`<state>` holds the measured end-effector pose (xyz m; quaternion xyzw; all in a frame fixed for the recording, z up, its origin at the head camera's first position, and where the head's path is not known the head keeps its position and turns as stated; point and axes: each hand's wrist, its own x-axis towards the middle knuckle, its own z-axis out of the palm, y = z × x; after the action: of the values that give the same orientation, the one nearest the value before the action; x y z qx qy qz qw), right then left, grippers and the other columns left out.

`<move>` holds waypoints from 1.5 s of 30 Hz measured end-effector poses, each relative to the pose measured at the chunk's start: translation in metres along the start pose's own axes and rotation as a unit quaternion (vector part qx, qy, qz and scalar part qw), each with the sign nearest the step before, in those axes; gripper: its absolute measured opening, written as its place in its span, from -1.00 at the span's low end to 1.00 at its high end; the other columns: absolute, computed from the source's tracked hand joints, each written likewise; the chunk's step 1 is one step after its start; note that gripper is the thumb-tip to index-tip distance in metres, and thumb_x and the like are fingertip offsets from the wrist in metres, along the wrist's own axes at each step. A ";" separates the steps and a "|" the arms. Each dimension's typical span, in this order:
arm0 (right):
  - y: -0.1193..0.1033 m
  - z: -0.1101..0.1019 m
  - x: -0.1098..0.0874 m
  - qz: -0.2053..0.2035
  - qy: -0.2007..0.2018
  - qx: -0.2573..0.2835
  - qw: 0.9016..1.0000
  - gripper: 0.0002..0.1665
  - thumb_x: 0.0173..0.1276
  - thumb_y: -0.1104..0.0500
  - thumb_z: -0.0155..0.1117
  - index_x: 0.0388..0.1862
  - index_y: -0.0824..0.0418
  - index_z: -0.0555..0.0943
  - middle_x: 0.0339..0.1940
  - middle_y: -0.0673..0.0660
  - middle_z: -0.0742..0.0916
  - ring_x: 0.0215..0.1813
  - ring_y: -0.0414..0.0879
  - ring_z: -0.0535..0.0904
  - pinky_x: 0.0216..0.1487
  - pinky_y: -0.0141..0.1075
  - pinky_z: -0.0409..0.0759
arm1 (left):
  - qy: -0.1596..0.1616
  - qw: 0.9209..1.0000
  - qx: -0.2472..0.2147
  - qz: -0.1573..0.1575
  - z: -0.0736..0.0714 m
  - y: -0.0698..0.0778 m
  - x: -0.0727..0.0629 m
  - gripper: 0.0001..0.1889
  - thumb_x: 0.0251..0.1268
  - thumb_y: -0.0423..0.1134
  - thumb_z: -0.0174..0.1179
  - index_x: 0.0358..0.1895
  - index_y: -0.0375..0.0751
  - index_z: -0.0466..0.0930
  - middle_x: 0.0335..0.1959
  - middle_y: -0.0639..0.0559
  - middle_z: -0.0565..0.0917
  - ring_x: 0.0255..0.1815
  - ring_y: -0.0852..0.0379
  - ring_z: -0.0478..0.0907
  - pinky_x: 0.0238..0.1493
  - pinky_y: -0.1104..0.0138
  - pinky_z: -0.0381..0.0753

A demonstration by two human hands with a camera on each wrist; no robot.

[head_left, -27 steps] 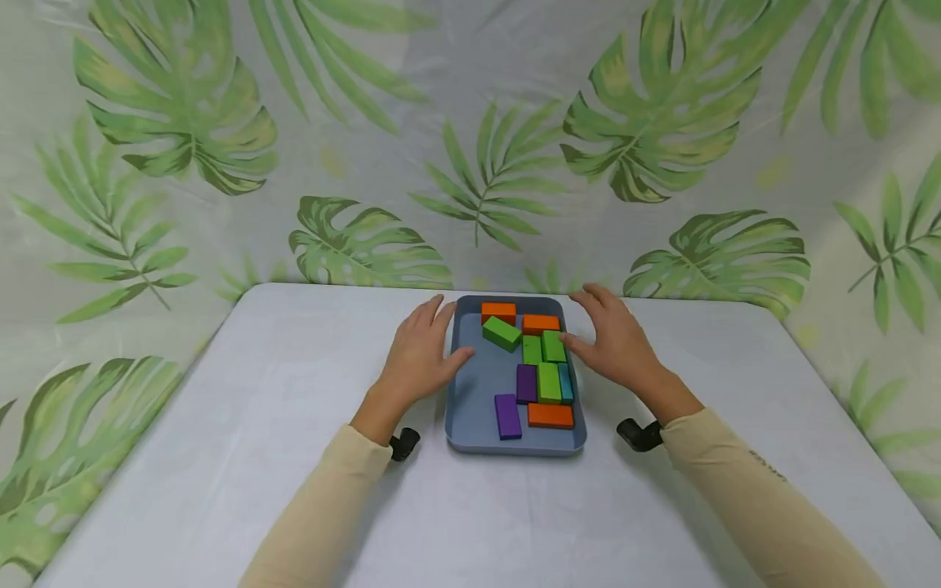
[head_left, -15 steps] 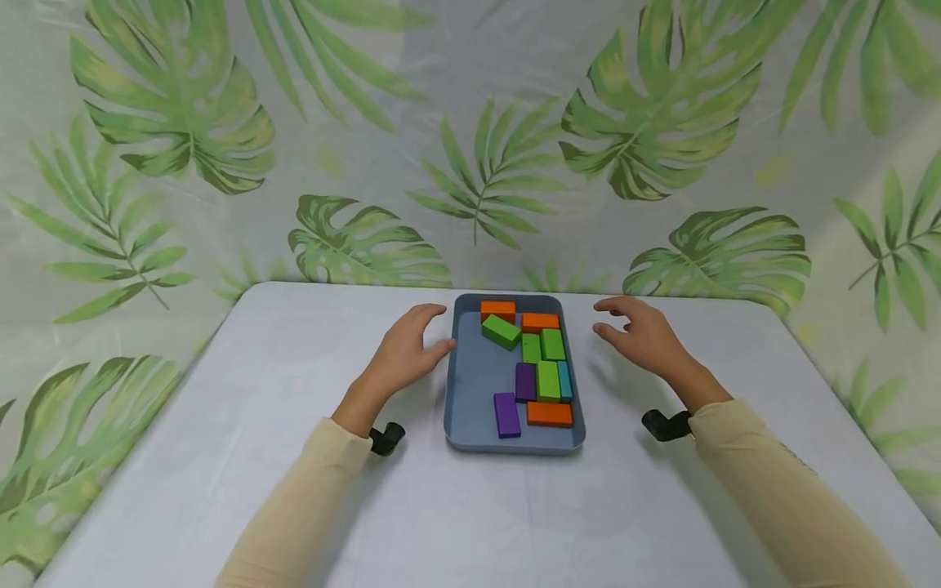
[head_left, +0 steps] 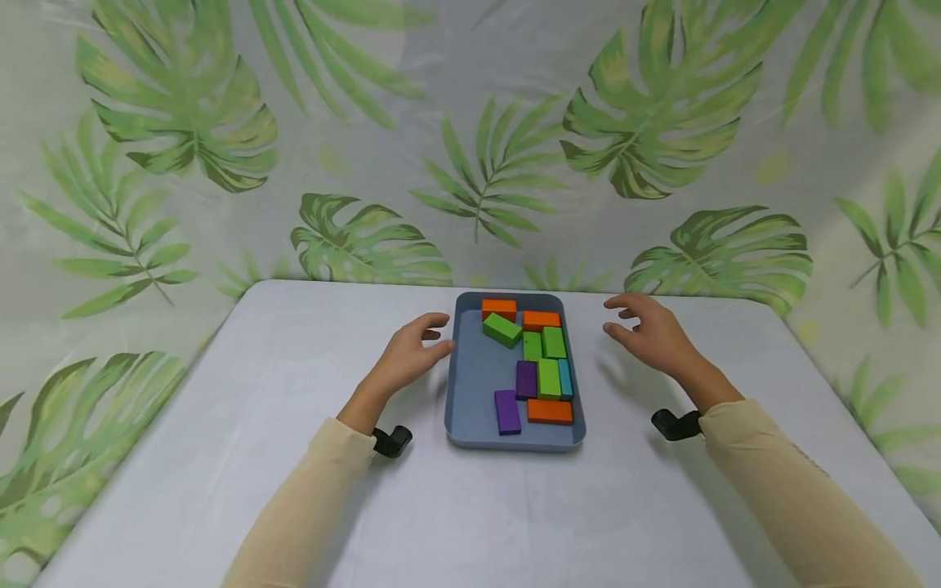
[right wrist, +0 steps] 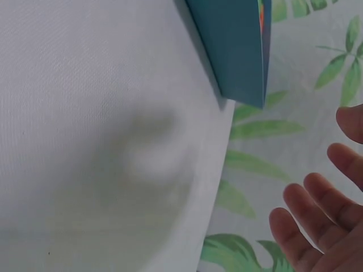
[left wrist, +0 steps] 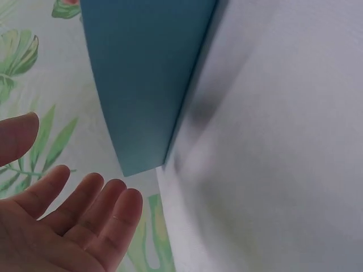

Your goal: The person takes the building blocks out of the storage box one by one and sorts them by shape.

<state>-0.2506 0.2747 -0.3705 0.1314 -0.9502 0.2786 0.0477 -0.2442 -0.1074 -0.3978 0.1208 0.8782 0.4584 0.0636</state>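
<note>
A grey-blue tray [head_left: 474, 392] lies on the table, holding several coloured blocks. Orange blocks [head_left: 541, 321] lie at its far end, with a green block [head_left: 502, 330] tilted askew beside them. Along the right side are more green blocks [head_left: 548, 379], a teal block [head_left: 564, 379], a dark purple block [head_left: 525, 380] and an orange block [head_left: 550, 412]. A purple block [head_left: 507, 412] lies near the front. My left hand [head_left: 404, 355] hovers just left of the tray, fingers relaxed and holding nothing. Farther off on the right, my right hand [head_left: 654, 335] is loosely curved around nothing.
White cloth covers the table [head_left: 309, 351]; its far edge meets a leaf-patterned backdrop [head_left: 500, 163]. Each wrist carries a black camera, such as the left one [head_left: 393, 442]. In both wrist views the tray's outer wall [left wrist: 147, 85] rises beside the hand.
Both hands have moved outward from the tray, the right one farther than the left. Its fingers have also drawn closer together. The blocks stay in the same arrangement.
</note>
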 end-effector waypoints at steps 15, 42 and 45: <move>0.007 -0.001 0.009 0.019 -0.031 -0.004 0.999 -0.39 0.46 0.13 0.19 0.41 0.31 0.36 0.39 0.39 0.46 0.25 0.32 0.55 0.21 0.22 0.53 | -0.066 0.979 -0.187 -0.041 0.016 -0.021 0.017 -0.38 0.42 -0.42 0.07 0.51 -0.26 0.19 0.50 -0.27 0.30 0.46 -0.20 0.39 0.31 0.07 0.56; 0.000 -0.009 0.018 0.000 -0.087 -0.015 0.996 -0.36 0.46 0.14 0.19 0.44 0.33 0.33 0.42 0.42 0.42 0.23 0.32 0.57 0.20 0.21 0.54 | -0.096 0.958 -0.262 -0.072 0.015 -0.022 0.024 -0.26 0.34 -0.57 0.03 0.57 -0.17 0.06 0.62 -0.13 0.10 0.52 -0.19 0.28 0.49 0.01 0.35; -0.003 -0.010 0.021 -0.005 -0.095 -0.020 0.995 -0.36 0.46 0.13 0.19 0.44 0.34 0.33 0.41 0.42 0.44 0.22 0.31 0.58 0.20 0.19 0.55 | -0.095 0.957 -0.264 -0.074 0.017 -0.019 0.025 -0.25 0.33 -0.59 0.02 0.57 -0.17 0.05 0.63 -0.10 0.08 0.54 -0.17 0.25 0.49 -0.01 0.34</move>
<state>-0.2696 0.2733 -0.3570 0.1612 -0.9551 0.2457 -0.0383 -0.2677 -0.0977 -0.4230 0.0772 0.7222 0.6545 0.2098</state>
